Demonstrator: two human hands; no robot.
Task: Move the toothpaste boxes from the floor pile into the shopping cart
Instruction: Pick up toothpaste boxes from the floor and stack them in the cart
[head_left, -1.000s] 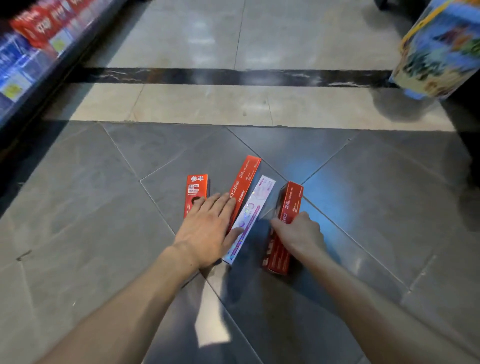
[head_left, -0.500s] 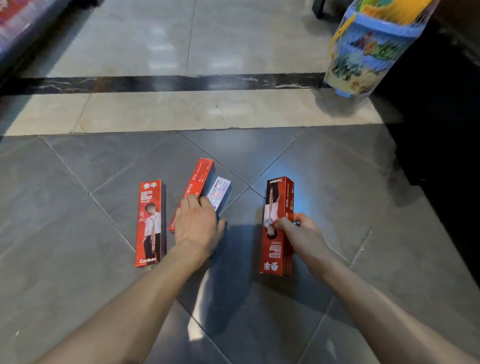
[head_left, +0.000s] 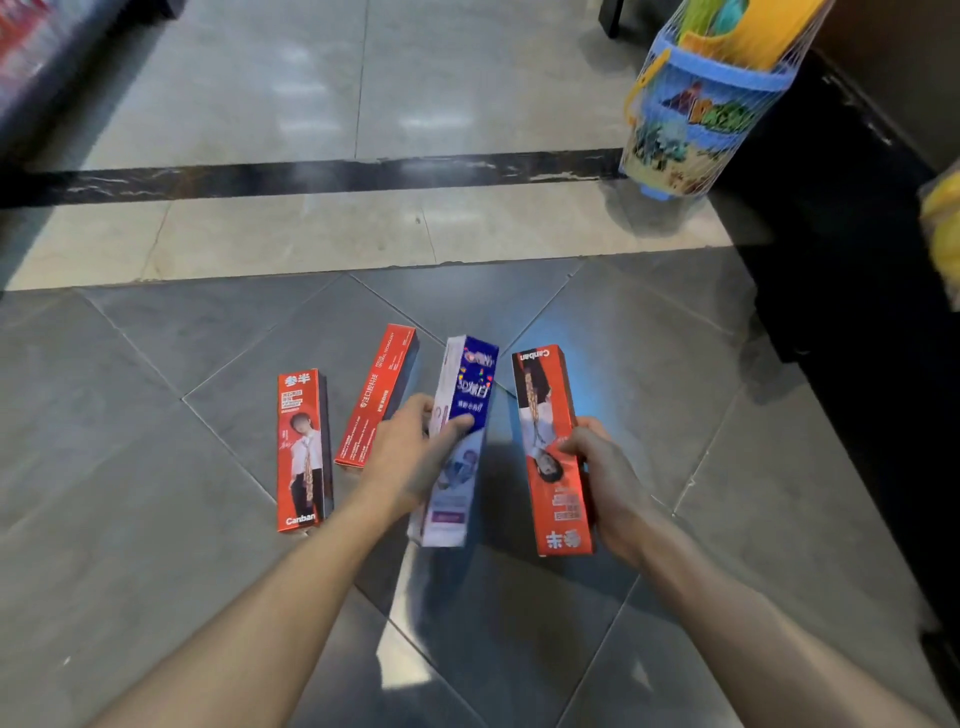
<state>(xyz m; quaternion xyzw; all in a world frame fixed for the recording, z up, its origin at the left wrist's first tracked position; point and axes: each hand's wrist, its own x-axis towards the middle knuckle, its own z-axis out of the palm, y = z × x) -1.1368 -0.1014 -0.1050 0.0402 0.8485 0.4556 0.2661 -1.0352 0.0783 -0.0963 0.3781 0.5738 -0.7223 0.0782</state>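
Observation:
My left hand (head_left: 410, 452) grips a white and blue toothpaste box (head_left: 460, 441) by its middle, lifted off the grey floor. A red toothpaste box (head_left: 550, 447) with a printed figure is held above the floor by my right hand (head_left: 597, 462), fingers curled round its middle. Two more red toothpaste boxes lie flat on the tiles to the left: one with a figure (head_left: 304, 452) and a plainer one (head_left: 376, 397) beside my left hand. No shopping cart is in view.
A netted blue toy bucket set (head_left: 696, 104) hangs at the upper right beside a dark display base (head_left: 841, 312). A product shelf (head_left: 31, 57) runs along the upper left edge. Pale tiles and a dark stripe (head_left: 311, 174) lie beyond the grey floor.
My left hand has closed on the white and blue box and raised it off the floor. My right hand has lifted the red box and turned it slightly.

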